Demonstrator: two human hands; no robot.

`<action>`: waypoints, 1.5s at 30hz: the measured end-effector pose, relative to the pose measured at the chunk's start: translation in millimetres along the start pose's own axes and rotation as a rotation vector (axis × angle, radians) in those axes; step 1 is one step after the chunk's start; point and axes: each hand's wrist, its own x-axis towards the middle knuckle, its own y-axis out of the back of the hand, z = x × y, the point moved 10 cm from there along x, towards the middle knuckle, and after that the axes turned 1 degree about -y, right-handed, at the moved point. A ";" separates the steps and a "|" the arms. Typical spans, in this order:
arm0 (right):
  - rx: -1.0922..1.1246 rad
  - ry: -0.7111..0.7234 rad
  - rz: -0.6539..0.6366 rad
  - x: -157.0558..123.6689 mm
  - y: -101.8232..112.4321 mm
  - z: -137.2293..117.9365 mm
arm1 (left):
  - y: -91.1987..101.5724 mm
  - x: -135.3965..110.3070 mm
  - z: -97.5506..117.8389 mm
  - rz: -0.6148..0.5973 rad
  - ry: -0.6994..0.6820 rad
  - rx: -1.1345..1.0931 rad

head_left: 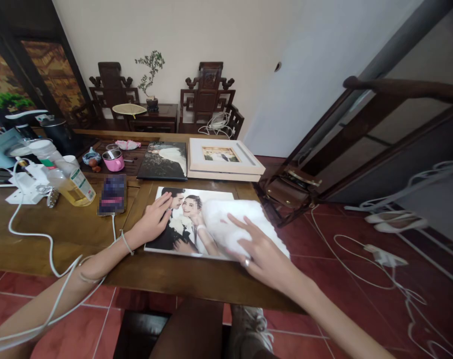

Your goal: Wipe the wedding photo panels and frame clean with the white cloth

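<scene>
Indoors, a photo print lies on a wooden table.

The left hand is lying palm down, its fingers stretching forward and slightly apart, with the wrist and forearm running back behind them toward the lower left. The right hand is also lying palm down, its fingers spreading wide and pointing up-left, with the forearm extending back behind them.
</scene>
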 end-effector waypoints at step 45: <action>-0.150 -0.123 -0.081 83.9 -31.1 47.8 | -3.5 -2.0 -0.2 -0.036 -0.032 -0.010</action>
